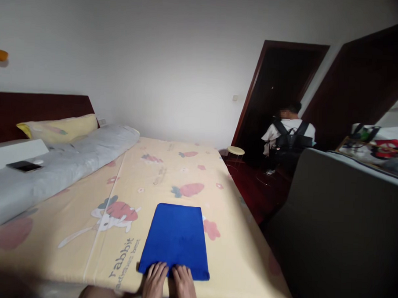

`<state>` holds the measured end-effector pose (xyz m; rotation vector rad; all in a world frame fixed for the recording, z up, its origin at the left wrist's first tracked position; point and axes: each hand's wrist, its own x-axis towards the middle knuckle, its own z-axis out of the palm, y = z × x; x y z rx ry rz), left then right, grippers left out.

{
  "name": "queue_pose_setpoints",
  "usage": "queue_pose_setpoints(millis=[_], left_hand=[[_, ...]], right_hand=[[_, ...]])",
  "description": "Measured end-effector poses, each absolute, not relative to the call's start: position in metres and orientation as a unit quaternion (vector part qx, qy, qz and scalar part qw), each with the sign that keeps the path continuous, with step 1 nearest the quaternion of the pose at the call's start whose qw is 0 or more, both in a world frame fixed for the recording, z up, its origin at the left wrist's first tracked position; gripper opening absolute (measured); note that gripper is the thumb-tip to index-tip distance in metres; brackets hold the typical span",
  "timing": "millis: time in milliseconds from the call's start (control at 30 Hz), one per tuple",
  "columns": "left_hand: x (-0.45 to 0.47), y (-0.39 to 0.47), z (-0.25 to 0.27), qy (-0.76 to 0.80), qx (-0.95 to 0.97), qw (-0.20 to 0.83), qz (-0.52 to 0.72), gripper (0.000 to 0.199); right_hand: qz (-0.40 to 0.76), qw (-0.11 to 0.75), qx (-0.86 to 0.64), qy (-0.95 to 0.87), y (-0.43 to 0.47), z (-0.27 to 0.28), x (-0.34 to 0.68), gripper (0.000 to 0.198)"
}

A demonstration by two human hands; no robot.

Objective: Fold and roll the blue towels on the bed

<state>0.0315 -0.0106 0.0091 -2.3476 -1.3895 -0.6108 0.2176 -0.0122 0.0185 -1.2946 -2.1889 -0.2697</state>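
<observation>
Blue folded cloth [175, 240] lies flat on a yellow bed sheet [151, 177] printed with rabbits and strawberries, near the bed's near edge. Both hands press on its near hem, side by side: the left hand [154, 284] and right hand [183, 286] lie palm down, fingers stretched out and slightly apart, gripping nothing. A grey bolster [63, 165] and yellow pillow [59, 127] lie far left, with a phone [24, 166] beside them. A person [288, 135] wearing a backpack stands at the far-right doorway [281, 86].

Blue cloth [176, 240]; yellow sheet [144, 199] with seemingly strawberry-rabbit print.
</observation>
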Motion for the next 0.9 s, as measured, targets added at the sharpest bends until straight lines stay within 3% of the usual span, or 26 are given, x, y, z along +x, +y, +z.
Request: queue_pose_setpoints(millis=[167,333,500,700,900], left_hand=[[-0.006,-0.029,0.030,-0.449,-0.852,0.173,-0.205,0.070],[-0.040,-0.036,0.019,-0.526,-0.808,0.161,-0.210,0.064],[-0.009,-0.031,0.022,-0.576,-0.777,0.146,-0.210,0.064],[0.048,-0.026,0.037,-0.449,-0.859,0.149,-0.198,0.070],[-0.002,-0.028,0.048,-0.488,-0.840,0.160,-0.176,0.062]], right_hand=[[-0.136,0.305,-0.463,-0.821,-0.028,0.028,0.245,0.048],[-0.171,0.256,-0.486,-0.818,-0.045,0.023,0.302,0.054],[-0.181,0.283,-0.573,-0.747,-0.049,0.015,0.295,0.054],[-0.168,0.308,-0.448,-0.822,-0.031,0.025,0.234,0.056],[-0.158,0.241,-0.448,-0.846,-0.040,0.031,0.284,0.062]])
